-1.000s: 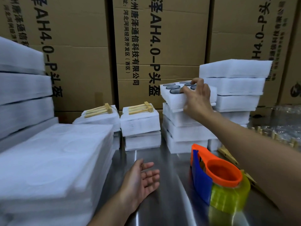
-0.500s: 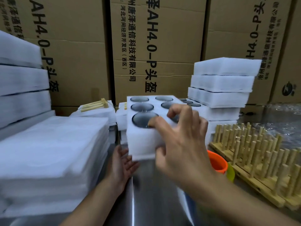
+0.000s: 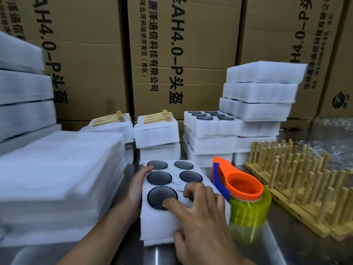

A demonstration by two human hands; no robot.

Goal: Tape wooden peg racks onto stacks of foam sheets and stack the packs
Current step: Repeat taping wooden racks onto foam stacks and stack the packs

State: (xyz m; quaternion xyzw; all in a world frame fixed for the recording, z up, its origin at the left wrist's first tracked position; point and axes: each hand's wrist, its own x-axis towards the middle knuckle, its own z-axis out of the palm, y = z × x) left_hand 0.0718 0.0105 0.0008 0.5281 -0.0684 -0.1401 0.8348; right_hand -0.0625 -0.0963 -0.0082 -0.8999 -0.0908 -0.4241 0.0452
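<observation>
Foam stack (image 3: 168, 219), worktop (image 3: 158, 254) centre: fingers of my right hand (image 3: 200, 215) grasp its 5 o'clock corner; my left hand (image 3: 134, 190) lies straight-fingered against its 9 o'clock side.

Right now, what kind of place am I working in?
Most likely a packing bench in a warehouse or small factory: printed cardboard cartons stacked as a wall behind, stacks of white foam sheets all around, and a tape dispenser beside wooden peg racks on a steel table.

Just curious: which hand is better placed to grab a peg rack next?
Probably the right hand: the peg racks lie on its side, while the left hand rests against the foam stack.
</observation>
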